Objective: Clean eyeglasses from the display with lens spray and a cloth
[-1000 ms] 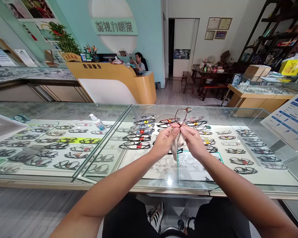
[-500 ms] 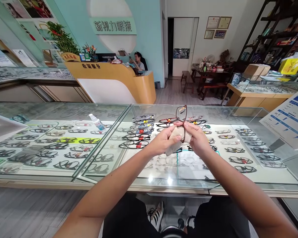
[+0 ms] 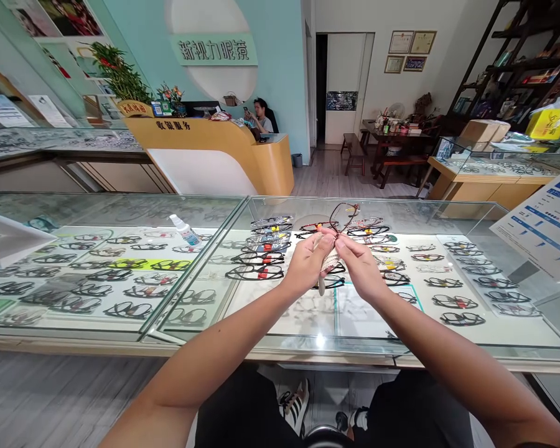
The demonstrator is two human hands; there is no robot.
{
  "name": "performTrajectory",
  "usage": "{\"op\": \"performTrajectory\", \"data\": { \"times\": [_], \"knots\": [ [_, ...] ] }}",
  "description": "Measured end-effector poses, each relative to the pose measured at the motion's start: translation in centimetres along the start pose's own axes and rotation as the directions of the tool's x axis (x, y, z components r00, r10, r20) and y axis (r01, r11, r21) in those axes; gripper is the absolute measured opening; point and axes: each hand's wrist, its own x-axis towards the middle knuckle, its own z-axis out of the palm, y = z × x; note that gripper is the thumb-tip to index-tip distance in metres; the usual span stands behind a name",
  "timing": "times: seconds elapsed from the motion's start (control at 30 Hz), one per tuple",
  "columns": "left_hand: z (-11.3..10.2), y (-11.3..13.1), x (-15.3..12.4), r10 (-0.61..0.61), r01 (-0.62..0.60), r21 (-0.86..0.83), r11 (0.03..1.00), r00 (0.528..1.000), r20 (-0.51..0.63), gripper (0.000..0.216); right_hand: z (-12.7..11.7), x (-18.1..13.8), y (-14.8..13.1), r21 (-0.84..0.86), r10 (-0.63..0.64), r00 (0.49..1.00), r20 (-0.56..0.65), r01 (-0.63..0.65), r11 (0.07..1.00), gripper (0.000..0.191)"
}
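A single pair of dark red-rimmed eyeglasses sits just above the middle of the frame, held up over the glass display counter. One lens rises clear above the fingertips. The left hand and the right hand meet under it, thumbs and forefingers pinched shut on the frame and on one pale cleaning cloth wedged between them. A strip of the cloth hangs below the left palm. The hands and cloth hide the lower half of the glasses.

Under the glass lie rows of display frames, too many to count, some covered by the hands. On the countertop left of centre one small spray bottle lies tilted. At the far left edge is one white stand, and at the right edge one blue-and-white printed sheet.

Beyond, in the upper left of the frame, one orange reception desk carries one potted plant, with one seated person behind it. Four framed certificates hang on the wall at upper right.
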Motion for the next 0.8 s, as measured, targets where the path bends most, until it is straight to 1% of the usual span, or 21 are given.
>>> {"op": "performTrajectory", "data": {
  "times": [0.07,0.13,0.27,0.37,0.43,0.6,0.67,0.8],
  "knots": [
    [-0.2,-0.1,0.1,-0.026,0.027,-0.018,0.999,0.999,0.042,0.061,-0.3,0.1,-0.1,0.047,0.058,0.998,-0.011,-0.058,0.997,0.042],
    [-0.5,-0.1,0.2,-0.048,0.052,-0.035,0.998,0.992,0.116,0.063,-0.9,0.3,-0.4,0.065,0.118,0.993,-0.023,-0.116,0.991,0.04],
    [-1.1,0.3,0.2,-0.056,0.065,-0.03,0.997,0.97,0.237,0.057,-2.1,0.7,-0.9,0.056,0.129,0.991,-0.042,-0.126,0.99,0.034],
    [-1.4,1.1,0.0,-0.061,0.064,0.001,0.998,0.942,0.331,0.053,-2.4,0.9,-1.2,0.144,0.169,0.984,-0.049,-0.161,0.976,0.032],
    [-1.4,1.6,-0.1,-0.047,0.034,0.042,0.999,0.932,0.36,0.051,-2.4,1.0,-1.4,0.179,0.198,0.978,-0.06,-0.185,0.966,0.031],
    [-1.1,1.7,-0.1,-0.031,-0.006,0.101,0.995,0.932,0.36,0.054,-2.1,1.0,-1.7,0.23,0.226,0.972,-0.069,-0.205,0.951,0.03],
    [-0.9,1.3,-0.1,-0.017,-0.015,0.099,0.995,0.947,0.322,0.057,-1.9,0.9,-1.7,0.234,0.225,0.972,-0.067,-0.204,0.951,0.029],
    [-0.5,0.6,-0.1,0.014,-0.031,0.073,0.997,0.973,0.23,0.06,-1.3,0.4,-1.7,0.157,0.192,0.98,-0.054,-0.181,0.971,0.037]
  ]
}}
